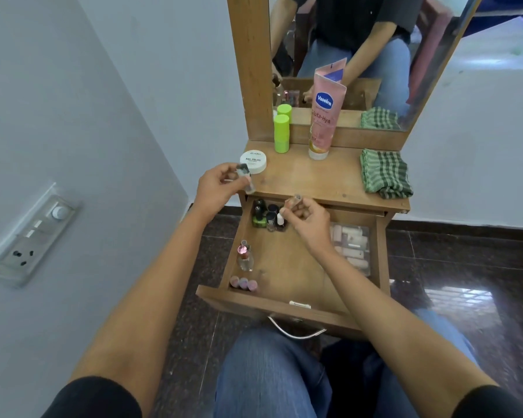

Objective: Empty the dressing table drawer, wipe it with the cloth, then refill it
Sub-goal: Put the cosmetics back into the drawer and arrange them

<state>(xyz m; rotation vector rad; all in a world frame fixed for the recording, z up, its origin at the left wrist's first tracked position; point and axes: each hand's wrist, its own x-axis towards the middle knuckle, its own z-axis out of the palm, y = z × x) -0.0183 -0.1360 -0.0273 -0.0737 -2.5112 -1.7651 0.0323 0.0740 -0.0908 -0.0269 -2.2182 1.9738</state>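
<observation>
The wooden drawer (284, 306) of the dressing table stands pulled out toward my knees. My left hand (216, 184) holds a small clear bottle (247, 179) over the tabletop's left front corner. My right hand (307, 220) grips another small bottle (295, 201) above the back of the drawer. Inside the drawer are several nail polish bottles (267, 217) at the back left, a clear perfume bottle (244, 256), three pink tubes (243, 283) at the front left and a clear box of lipsticks (352, 247) on the right. The green checked cloth (385, 173) lies folded on the tabletop's right side.
On the tabletop (314, 179) stand a pink Vaseline tube (325, 116), a green bottle (281, 132) and a white round tin (254, 161). A mirror (360, 49) rises behind. The grey wall carries a switch panel (27, 236) at left. The drawer handle (296, 330) hangs near my knees.
</observation>
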